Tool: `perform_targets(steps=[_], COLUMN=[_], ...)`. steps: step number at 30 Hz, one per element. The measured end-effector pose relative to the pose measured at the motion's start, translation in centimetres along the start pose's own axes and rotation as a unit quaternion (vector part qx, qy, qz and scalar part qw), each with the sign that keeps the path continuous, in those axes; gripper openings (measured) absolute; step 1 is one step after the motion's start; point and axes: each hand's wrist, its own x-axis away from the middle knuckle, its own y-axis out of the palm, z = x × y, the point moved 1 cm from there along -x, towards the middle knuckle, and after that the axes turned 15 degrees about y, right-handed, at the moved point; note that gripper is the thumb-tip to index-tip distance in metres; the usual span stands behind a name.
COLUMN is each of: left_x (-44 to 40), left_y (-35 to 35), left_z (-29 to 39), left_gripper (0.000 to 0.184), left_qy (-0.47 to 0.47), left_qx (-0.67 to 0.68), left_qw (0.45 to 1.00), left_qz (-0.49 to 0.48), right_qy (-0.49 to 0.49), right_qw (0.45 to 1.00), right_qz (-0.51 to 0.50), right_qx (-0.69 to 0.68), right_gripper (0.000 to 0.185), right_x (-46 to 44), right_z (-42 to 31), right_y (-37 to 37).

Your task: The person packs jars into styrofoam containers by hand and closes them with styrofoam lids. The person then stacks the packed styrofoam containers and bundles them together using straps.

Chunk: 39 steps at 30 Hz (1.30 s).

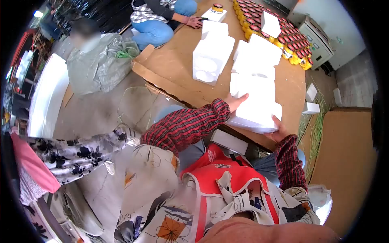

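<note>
A white foam box (255, 115) lies at the near edge of the cardboard-covered table (170, 77), between my two hands. My left hand (236, 101) rests on its left side, thumb stretched over the top. On its right lower corner, my right hand (278, 129) has its thumb on top and its fingers round the edge. Directly behind stand more white foam boxes (252, 87), touching or nearly touching it. Another stack of white foam blocks (212, 54) stands to the left, with round hollows in its near face.
Many yellow jars with red lids (283, 40) stand at the far right. Across the table, a co-worker's gloved hand (194, 22) touches a white block (214, 15) with one jar on top. A white block (229, 141) sits below the near edge. Cardboard (344, 162) stands at right.
</note>
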Motion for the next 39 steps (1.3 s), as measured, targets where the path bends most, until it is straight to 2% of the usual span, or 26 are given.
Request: perform_targets(steps=[1,2,3,5,7,9,11,13,15,17,19,21,23,24,25,26,27,29,30,31,33,34,35,36,37,39], left_x=[0.6,1.7,2.2,3.2,5.8,9.1,11.2,13.2,14.6,15.4,14.1,12.5,9.4,8.0,6.0,2.7,3.0,-0.9,-0.8,-0.5,1.5,1.6,2.1,2.6,3.1,3.8], left_y=[0.1,0.2,-0.3,-1.4,-3.3,-5.3,-9.2,-13.2,-18.5,-21.9,-25.8,-27.2,-31.1,-31.9,-33.7,-38.1,-36.7,-41.7,-40.7,-39.5,-35.8,-35.2,-33.4,-31.3,-28.7,-22.0], left_z=[1.1,2.2,2.8,3.6,7.5,11.5,12.9,14.9,15.8,18.7,20.2,22.0,20.5,19.8,18.1,14.4,13.9,12.0,13.3,14.3,15.2,14.8,15.0,15.1,15.3,16.9], left_gripper=[0.087,0.07,0.07,0.064,0.057,0.047,0.043,0.044,0.046,0.051,0.054,0.056,0.058,0.064,0.071,0.088,0.102,0.107,0.109,0.107,0.106,0.102,0.087,0.077,0.068,0.052], left_qy=[-0.003,0.009,0.013,-0.02,0.079,0.087,0.046,0.011,0.025,0.061,0.1,0.138,0.155,0.12,0.086,-0.039,0.028,-0.004,-0.068,-0.118,-0.05,0.024,0.058,0.142,0.227,0.406], left_qx=[-0.003,0.031,0.03,0.011,0.004,-0.009,-0.036,-0.079,-0.157,-0.178,-0.139,-0.138,-0.142,-0.284,-0.416,-0.692,-0.626,-0.627,-0.625,-0.579,-0.529,-0.557,-0.591,-0.686,-0.762,-0.705], left_qw=[1.0,0.999,0.999,0.999,0.996,0.996,0.997,0.99,0.966,0.956,0.959,0.954,0.957,0.919,0.86,0.668,0.72,0.715,0.726,0.764,0.79,0.759,0.718,0.61,0.485,0.5], left_qz=[-0.002,0.014,0.015,0.025,-0.03,0.007,0.056,0.113,0.203,0.226,0.224,0.229,0.201,0.244,0.282,0.271,0.298,0.309,0.279,0.258,0.306,0.337,0.362,0.371,0.366,0.298], right_qy=[-0.001,-0.02,-0.04,-0.058,-0.111,-0.146,-0.11,-0.145,-0.197,-0.222,-0.293,-0.396,-0.366,-0.379,-0.333,-0.349,-0.364,-0.448,-0.396,-0.424,-0.494,-0.593,-0.586,-0.654,-0.548,-0.552], right_qw=[1.0,0.998,0.994,0.993,0.992,0.988,0.99,0.978,0.96,0.946,0.904,0.882,0.913,0.902,0.924,0.903,0.878,0.824,0.834,0.803,0.736,0.673,0.647,0.559,0.568,0.384], right_qz=[-0.003,0.039,0.082,0.062,-0.035,-0.007,-0.034,-0.109,-0.144,-0.156,-0.294,-0.234,-0.109,-0.154,-0.075,-0.093,-0.111,-0.194,-0.058,-0.049,-0.005,0.042,0.067,0.208,0.238,0.43], right_qx=[0.009,0.039,0.066,0.081,0.055,0.041,0.084,0.099,0.139,0.178,0.1,0.102,0.144,0.14,0.169,0.231,0.292,0.288,0.38,0.415,0.462,0.439,0.484,0.465,0.566,0.602], right_gripper=[0.067,0.066,0.065,0.064,0.065,0.063,0.066,0.067,0.06,0.057,0.066,0.069,0.086,0.1,0.093,0.09,0.087,0.076,0.069,0.063,0.047,0.044,0.046,0.051,0.051,0.047], right_x=[0.9,2.1,3.0,3.8,4.8,6.7,5.8,4.7,3.0,0.5,-4.7,-7.4,-14.1,-13.2,-11.8,-12.6,-12.9,-11.7,-10.0,-7.9,-3.5,-4.3,-4.5,-7.3,-4.7,-6.8], right_z=[0.1,0.4,0.9,2.5,3.9,5.4,6.5,6.4,5.1,3.6,2.7,1.3,0.5,-0.1,-0.1,0.0,0.0,1.4,2.3,2.5,1.4,0.8,-0.7,-1.5,-3.2,-3.3], right_y=[1.2,2.4,3.6,4.6,7.9,13.1,16.0,19.8,24.1,28.8,33.1,36.4,38.6,38.0,36.9,36.0,34.8,31.8,29.2,26.3,20.7,18.1,15.3,12.0,9.8,3.9])
